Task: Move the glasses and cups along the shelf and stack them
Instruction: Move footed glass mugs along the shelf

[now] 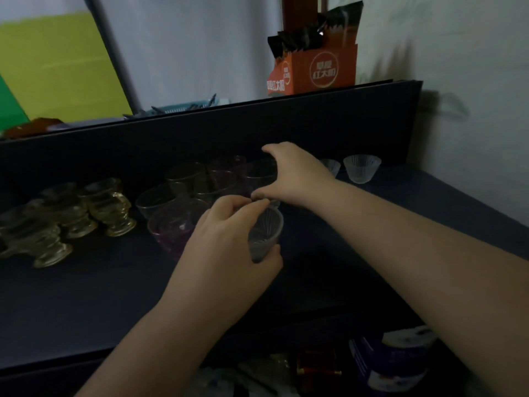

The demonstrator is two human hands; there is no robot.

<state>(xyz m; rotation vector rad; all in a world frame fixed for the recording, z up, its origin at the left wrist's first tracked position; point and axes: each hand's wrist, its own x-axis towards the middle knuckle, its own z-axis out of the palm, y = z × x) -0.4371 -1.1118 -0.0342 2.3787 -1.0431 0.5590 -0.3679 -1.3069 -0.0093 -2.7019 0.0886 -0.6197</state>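
Left hand (226, 239) at frame centre has its grip clamped round a ribbed clear cup (264, 233), lifted off the shelf (86, 296). Right hand (289, 176) pinches a tumbler (259, 174) rim behind it. I'd line the rims up, then nest gently.

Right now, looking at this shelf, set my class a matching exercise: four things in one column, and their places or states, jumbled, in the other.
Column A
1. ribbed clear cup
2. amber glasses
3. orange box
4. frosted ribbed cup

Column B
a. on the top ledge, holding dark packets
b. standing alone at the far right of the shelf
c. in the grip of the left hand
d. grouped at the left end of the shelf

Pairs: 1-c, 2-d, 3-a, 4-b
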